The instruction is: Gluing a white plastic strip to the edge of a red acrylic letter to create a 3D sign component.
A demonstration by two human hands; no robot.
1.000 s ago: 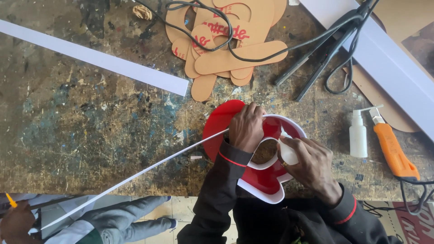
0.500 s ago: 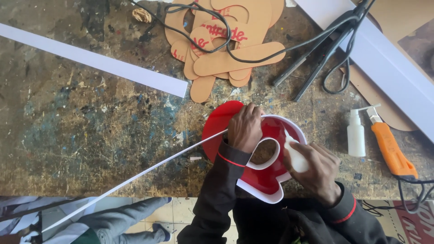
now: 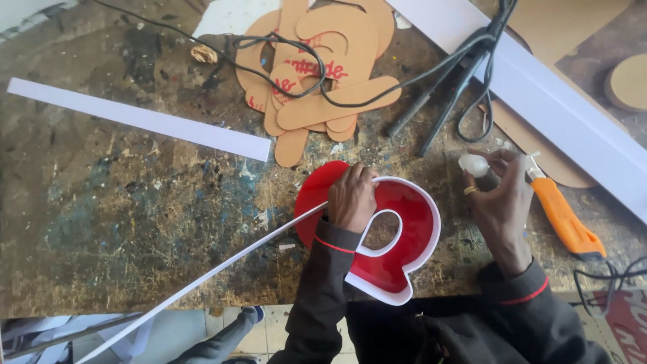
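Our left hand (image 3: 352, 197) presses down on the red letter shape (image 3: 397, 232) lying flat at the near edge of the bench (image 3: 121, 222), fingers curled over the white strip (image 3: 222, 264) where it meets the letter's edge; the pressure seems meant to keep the strip seated against the curve, since its free length springs away down and to the left past the bench edge. Our right hand (image 3: 502, 199) is off the letter, to its right, pinching a small white bottle (image 3: 474, 164) between fingertips, held tilted just above the bench beside the orange utility knife (image 3: 563, 219), which lies within easy reach. Farther back, a stack of brown cardboard cutouts (image 3: 323, 67) sits under a black cable (image 3: 283, 54), set aside with a loose white strip piece (image 3: 135, 118) out of the working area.
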